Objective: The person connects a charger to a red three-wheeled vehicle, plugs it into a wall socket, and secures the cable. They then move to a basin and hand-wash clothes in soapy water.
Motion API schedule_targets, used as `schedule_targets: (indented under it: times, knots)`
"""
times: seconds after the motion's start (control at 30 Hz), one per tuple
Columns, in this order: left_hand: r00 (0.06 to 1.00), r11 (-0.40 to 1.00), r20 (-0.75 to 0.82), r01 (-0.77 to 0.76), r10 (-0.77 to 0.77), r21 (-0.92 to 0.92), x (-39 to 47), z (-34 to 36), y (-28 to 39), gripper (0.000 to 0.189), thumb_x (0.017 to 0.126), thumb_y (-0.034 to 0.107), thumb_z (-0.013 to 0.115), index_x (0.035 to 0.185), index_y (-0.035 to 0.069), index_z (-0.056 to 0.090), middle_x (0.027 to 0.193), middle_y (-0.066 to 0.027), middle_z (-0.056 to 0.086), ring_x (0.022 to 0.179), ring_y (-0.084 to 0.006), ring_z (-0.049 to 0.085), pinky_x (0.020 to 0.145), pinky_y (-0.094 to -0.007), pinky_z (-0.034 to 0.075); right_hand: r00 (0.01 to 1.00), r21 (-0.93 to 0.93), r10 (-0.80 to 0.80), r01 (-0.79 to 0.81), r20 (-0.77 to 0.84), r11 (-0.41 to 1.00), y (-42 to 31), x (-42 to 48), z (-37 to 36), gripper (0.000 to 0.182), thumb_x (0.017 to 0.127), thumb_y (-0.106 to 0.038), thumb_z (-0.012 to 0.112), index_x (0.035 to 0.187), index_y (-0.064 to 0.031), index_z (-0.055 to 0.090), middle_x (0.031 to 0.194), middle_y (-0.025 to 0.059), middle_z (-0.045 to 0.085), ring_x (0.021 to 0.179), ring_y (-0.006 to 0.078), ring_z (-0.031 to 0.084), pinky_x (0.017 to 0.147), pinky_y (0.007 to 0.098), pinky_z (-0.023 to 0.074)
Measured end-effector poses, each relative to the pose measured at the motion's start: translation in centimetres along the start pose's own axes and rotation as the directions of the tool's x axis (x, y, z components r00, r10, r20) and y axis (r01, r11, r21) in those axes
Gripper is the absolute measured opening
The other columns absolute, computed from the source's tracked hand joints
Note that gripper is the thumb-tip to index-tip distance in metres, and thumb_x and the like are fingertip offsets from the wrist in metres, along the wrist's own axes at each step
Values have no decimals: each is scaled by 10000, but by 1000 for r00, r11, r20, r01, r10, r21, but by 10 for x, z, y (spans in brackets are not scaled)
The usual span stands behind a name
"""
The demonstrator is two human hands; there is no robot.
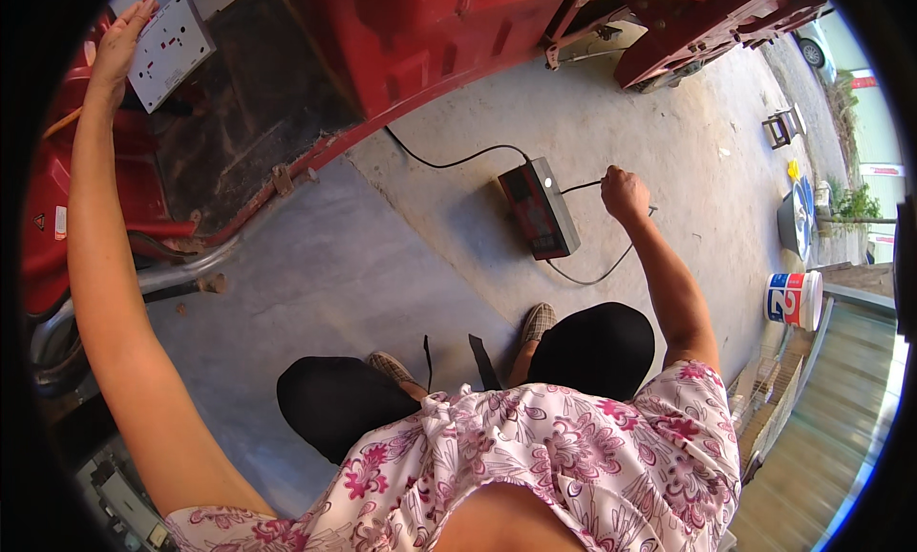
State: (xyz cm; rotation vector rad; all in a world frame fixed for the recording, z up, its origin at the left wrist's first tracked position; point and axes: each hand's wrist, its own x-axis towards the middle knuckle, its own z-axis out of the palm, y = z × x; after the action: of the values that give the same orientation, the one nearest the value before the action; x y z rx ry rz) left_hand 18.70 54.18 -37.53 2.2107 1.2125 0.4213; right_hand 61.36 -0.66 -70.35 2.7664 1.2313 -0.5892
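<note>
At the upper left, my left hand is at the near edge of a white multi-socket power board, its fingers along the rim. The board lies tilted over the dark footwell floor of a red vehicle. My right hand is closed around a black cable above the concrete. This cable comes from a black and red box, seemingly a battery charger, standing on the floor to the hand's left. A loop of cable hangs below my right hand. Whatever is inside that fist is hidden.
Another black cord runs from the charger under the vehicle's edge. A metal tube curves along the vehicle's lower side. To the right stand a white bucket, a grey basin, a small stool and a wire cage.
</note>
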Motion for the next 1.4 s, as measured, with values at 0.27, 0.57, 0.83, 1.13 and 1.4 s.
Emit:
schedule_targets:
  times: [0.27,0.57,0.83,1.13,1.4]
  knots:
    - [997,970,-51,43,-56,-240,3,-9,-8,329,922,310,511,1134,69,587,1026,6,606,911,-42,536,787,-180,411,995,219,-50,69,-90,973,-11,-15,-19,182,809,-225,549,797,-59,623,774,168,637,763,364,609,656,439,487]
    - [981,933,-144,74,-132,-353,-3,0,-9,366,922,314,509,1170,52,568,1090,-22,596,980,-93,534,874,-216,399,975,379,-156,207,-161,902,-28,-34,-95,151,804,-188,572,793,-42,608,715,156,621,712,349,597,616,397,467]
    - [985,919,-116,74,-129,-387,0,-4,-4,355,915,285,523,1147,20,574,1085,-46,606,976,-104,549,845,-226,422,991,882,-130,33,32,469,-32,-40,-114,162,860,-186,574,841,-26,594,642,-8,505,585,86,441,532,248,371]
    - [982,887,-124,72,-143,-455,-1,-20,-7,324,917,252,520,1139,24,575,1067,-41,619,955,-114,575,839,-239,450,646,545,-507,164,571,822,3,-60,16,129,776,-111,528,804,8,572,744,128,636,732,240,636,659,320,488]
    - [964,859,-127,145,-236,-491,-34,-21,15,273,904,254,538,1029,20,604,919,-66,642,803,-134,609,729,-263,494,782,512,-452,201,429,835,-34,-34,89,812,684,-318,713,1324,-11,317,1010,221,614,961,338,590,799,400,479]
